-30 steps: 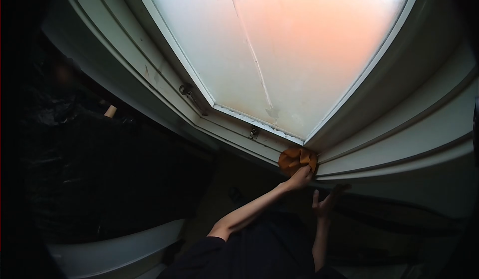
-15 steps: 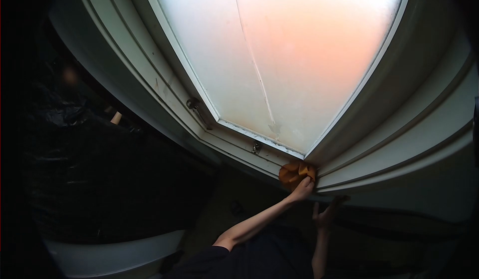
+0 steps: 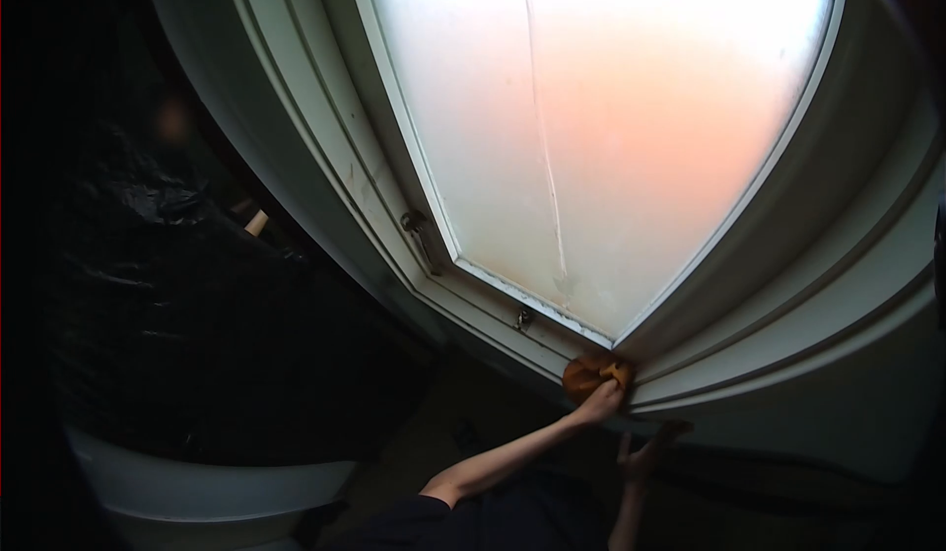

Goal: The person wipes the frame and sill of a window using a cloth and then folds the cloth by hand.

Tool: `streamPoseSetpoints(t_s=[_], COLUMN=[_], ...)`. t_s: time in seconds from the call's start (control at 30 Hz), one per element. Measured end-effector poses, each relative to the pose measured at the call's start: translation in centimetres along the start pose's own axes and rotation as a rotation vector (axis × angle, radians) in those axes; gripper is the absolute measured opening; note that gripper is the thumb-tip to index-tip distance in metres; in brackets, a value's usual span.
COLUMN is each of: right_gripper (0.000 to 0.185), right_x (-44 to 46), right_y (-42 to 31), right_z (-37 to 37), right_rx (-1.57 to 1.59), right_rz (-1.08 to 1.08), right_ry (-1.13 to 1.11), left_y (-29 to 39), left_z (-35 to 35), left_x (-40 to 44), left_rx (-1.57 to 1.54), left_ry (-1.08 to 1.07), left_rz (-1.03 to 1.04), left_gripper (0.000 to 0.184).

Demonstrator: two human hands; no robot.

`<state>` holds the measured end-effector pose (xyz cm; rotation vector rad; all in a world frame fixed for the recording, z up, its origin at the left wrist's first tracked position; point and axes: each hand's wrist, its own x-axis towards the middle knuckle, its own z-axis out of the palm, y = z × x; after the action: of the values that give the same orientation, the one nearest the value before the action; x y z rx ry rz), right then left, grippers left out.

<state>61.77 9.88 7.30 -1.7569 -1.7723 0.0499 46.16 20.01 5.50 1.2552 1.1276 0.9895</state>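
Observation:
An orange-brown cloth (image 3: 587, 378) is bunched at the lower corner of the window frame, against the pale sill (image 3: 473, 307). Closed around its near side is my left hand (image 3: 601, 406), which presses it into that corner. Just below and to the right, my right hand (image 3: 644, 452) hangs in shadow, its thumb and fingers apart and nothing visible in it. Above the cloth rises the bright frosted window pane (image 3: 611, 137), with a thin line running down it.
Metal window latches (image 3: 414, 224) sit on the left and lower frame. Ridged trim (image 3: 798, 324) curves away on the right. Dark plastic sheeting (image 3: 148, 285) covers something at the left, near a white curved edge (image 3: 217, 492).
The camera has tilted, so the window and both hands appear lower and the window farther right. My left hand stays on the cloth at the same corner.

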Motion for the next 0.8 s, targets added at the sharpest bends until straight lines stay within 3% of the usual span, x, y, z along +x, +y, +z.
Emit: streamPoseSetpoints(t_s=[0.07,0.13,0.2,0.23,0.27,0.33,0.37,0.43,0.47,0.57,0.6,0.67,0.73,0.8], right_gripper=[0.092,0.093,0.076,0.076,0.076,0.075,0.074,0.074,0.073,0.072,0.072,0.071,0.071,0.070], right_x=[-0.4,-0.3,0.3,1.7,3.1,5.3,6.0,7.0,7.3,7.8,7.7,7.7,7.9,7.9], right_y=[0.4,1.0,-0.6,-1.5,-2.6,-4.6,-5.3,-6.4,-6.8,-8.8,-9.6,-11.5,-14.0,-16.9], right_z=[0.2,0.1,-1.5,-0.8,-0.3,0.5,0.8,1.2,1.4,1.1,0.9,0.6,0.4,-0.1], right_rx=[-0.031,-0.054,-0.114,-0.091,0.016,0.222,0.321,0.509,0.599,0.868,0.955,1.128,1.297,1.460], right_rz=[0.045,-0.079,-0.144,-0.153,-0.136,-0.105,-0.088,-0.053,-0.037,0.009,0.025,0.048,0.060,0.070], right_ry=[-0.057,-0.028,0.119,0.159,0.131,0.059,0.015,-0.086,-0.144,-0.340,-0.414,-0.570,-0.734,-0.899], left_y=[-0.6,-1.6,-1.7,0.6,-1.5,4.6,4.3,7.8,8.0,7.0,8.7,13.0,12.3,12.5], left_z=[0.1,-0.7,-2.8,-3.1,-4.6,-6.6,-7.1,-10.3,-11.2,-12.9,-13.1,-13.1,-13.4,-14.3], left_x=[0.2,1.0,1.1,0.1,0.5,-2.6,-3.5,-6.5,-7.3,-10.0,-11.5,-14.3,-15.0,-15.4], left_rx=[0.037,-0.031,0.009,-0.308,-0.174,-0.284,-0.300,-0.285,-0.271,-0.191,-0.183,0.214,0.273,0.197], left_ry=[-0.122,-0.134,-0.154,-0.104,-0.140,-0.048,0.056,-0.131,-0.130,-0.421,-0.416,-0.279,-0.240,-0.060], left_rz=[0.029,0.057,0.010,-0.119,0.009,-0.163,-0.083,-0.285,-0.277,0.045,0.044,0.020,0.046,0.265], left_gripper=[0.022,0.020,0.022,0.023,0.027,0.029,0.031,0.038,0.038,0.042,0.042,0.042,0.048,0.049])
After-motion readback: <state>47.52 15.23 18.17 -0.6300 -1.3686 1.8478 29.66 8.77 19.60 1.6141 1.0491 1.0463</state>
